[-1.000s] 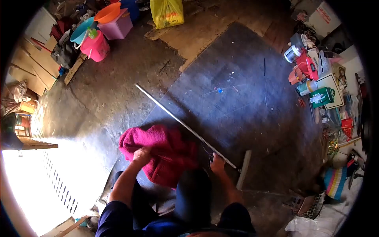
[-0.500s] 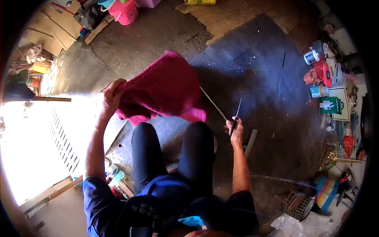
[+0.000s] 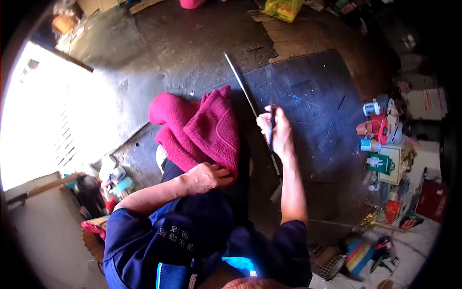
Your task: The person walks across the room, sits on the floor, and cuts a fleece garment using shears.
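A deep pink fleecy cloth point(image 3: 195, 125) lies bunched over my knees, its folds spreading forward. My left hand point(image 3: 209, 177) grips its near edge with curled fingers. To the right of the cloth, my right hand point(image 3: 279, 130) is closed around a slim dark-handled tool point(image 3: 271, 132), which in the earlier view shows a thin pointed blade; its exact kind is unclear. A long thin metal rod point(image 3: 240, 82) slants past the same hand, its upper end pointing away to the left. The fingers appear to hold the rod too, though the contact is partly hidden.
Jars, a red item and a green box point(image 3: 378, 163) crowd the right side. A yellow plastic bag point(image 3: 283, 8) and a pink bucket point(image 3: 192, 3) stand at the far side. Dark sheeting point(image 3: 317, 96) covers part of the floor. Bright light comes from the left.
My left hand has moved from the cloth's far left side to its near edge, close to my body. The cloth has folded up closer. My right hand has moved forward; the rod is steeper.
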### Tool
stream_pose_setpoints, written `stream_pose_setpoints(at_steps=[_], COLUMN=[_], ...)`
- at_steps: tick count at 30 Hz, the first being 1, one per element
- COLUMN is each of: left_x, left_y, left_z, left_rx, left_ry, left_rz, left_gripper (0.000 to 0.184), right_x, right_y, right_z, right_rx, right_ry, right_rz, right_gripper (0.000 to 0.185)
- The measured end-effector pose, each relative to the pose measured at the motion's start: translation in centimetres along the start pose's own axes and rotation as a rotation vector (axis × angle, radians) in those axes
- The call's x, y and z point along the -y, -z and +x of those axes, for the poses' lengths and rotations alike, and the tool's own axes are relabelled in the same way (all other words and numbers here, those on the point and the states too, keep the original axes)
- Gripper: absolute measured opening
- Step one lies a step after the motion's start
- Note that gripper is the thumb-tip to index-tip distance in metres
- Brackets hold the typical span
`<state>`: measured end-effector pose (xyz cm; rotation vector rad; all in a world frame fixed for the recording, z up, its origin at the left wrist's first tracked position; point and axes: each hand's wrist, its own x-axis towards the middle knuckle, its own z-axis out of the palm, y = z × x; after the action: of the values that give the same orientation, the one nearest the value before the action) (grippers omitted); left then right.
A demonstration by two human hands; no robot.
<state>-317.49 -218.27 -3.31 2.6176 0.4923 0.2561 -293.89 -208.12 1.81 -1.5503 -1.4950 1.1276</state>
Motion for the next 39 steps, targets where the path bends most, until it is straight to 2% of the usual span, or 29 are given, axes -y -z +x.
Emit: stream_pose_setpoints(at_steps=[2,4,6,8,10,12,14,16,18,20,21,22,24,26,28,30,31,32,34,35,36,38,39], left_x=[-0.9,-1.0,-1.2,-1.0,-1.0,-0.8,-0.9,-0.9,-0.7,-0.1,0.5,1.3,3.5,7.8,12.0,15.5,15.7,16.1,16.3,16.5,17.4,21.1,20.7], left_y=[-2.4,-2.6,-3.3,-4.0,-4.5,-4.8,-4.1,-3.6,-2.8,-1.0,0.0,1.0,1.8,-0.8,-4.3,-8.9,-8.7,-9.5,-10.9,-11.6,-12.8,-15.4,-11.2], left_z=[0.1,0.2,0.1,0.4,0.3,-0.3,-1.4,-3.0,-4.9,-7.3,-8.6,-10.1,-13.8,-16.7,-18.4,-19.0,-18.7,-18.5,-18.3,-18.3,-18.4,-18.6,-17.5], left_rx=[-0.036,-0.062,-0.082,0.002,0.015,-0.058,-0.012,-0.105,-0.220,-0.490,-0.581,-0.668,-0.827,-0.856,-0.626,-0.538,-0.407,-0.405,-0.346,-0.408,-0.396,-0.778,-0.798], left_ry=[-0.001,0.021,0.045,0.045,0.077,0.086,0.137,0.177,0.167,0.124,0.212,0.298,0.648,0.975,1.178,1.096,0.967,0.953,1.118,1.149,1.141,1.235,1.215], left_rz=[0.081,0.110,0.140,0.128,0.131,0.108,0.077,0.016,-0.118,-0.324,-0.341,-0.357,-0.178,-0.170,-0.235,-0.317,-0.274,-0.277,-0.354,-0.267,-0.267,-0.444,-0.330], left_gripper=[0.038,0.038,0.037,0.036,0.037,0.037,0.041,0.046,0.050,0.051,0.051,0.051,0.050,0.059,0.068,0.070,0.067,0.067,0.063,0.051,0.051,0.034,0.033], right_x=[1.6,3.0,2.4,1.1,0.9,0.3,-1.5,-2.3,-2.1,-1.6,-3.3,-3.5,-1.6,-0.9,-2.2,-2.5,-3.0,-3.5,-4.3,-4.9,-4.8,-8.9,-9.1], right_y=[-3.0,-6.1,-10.1,-13.8,-15.9,-16.4,-15.5,-13.4,-10.7,-7.8,-5.6,-3.1,1.3,4.1,7.4,8.4,8.8,9.2,9.1,9.0,8.6,10.1,10.6], right_z=[0.2,0.0,0.4,1.2,1.5,1.3,1.1,1.0,0.3,-0.8,-1.3,-2.1,-3.9,-7.0,-9.9,-12.1,-13.0,-13.7,-14.8,-15.1,-15.0,-14.2,-13.0], right_rx=[0.044,0.206,0.301,0.368,0.443,0.549,0.613,0.599,0.463,0.328,0.217,0.126,-0.127,-0.261,-0.279,-0.327,-0.327,-0.327,-0.372,-0.394,-0.414,-0.442,-0.437], right_ry=[0.143,0.188,0.406,0.621,0.706,0.578,0.386,0.303,0.291,0.098,0.025,-0.144,-0.493,-0.225,-0.093,-0.152,-0.167,-0.179,-0.207,-0.210,-0.212,-0.106,-0.032], right_rz=[-0.196,-0.254,-0.274,-0.353,-0.543,-0.801,-0.986,-0.958,-0.785,-0.796,-0.618,-0.323,0.407,0.256,-0.026,-0.133,-0.113,-0.090,-0.115,-0.107,-0.098,-0.061,-0.109], right_gripper=[0.042,0.043,0.043,0.044,0.044,0.041,0.041,0.041,0.040,0.038,0.037,0.036,0.035,0.036,0.039,0.041,0.041,0.040,0.042,0.042,0.042,0.039,0.036])
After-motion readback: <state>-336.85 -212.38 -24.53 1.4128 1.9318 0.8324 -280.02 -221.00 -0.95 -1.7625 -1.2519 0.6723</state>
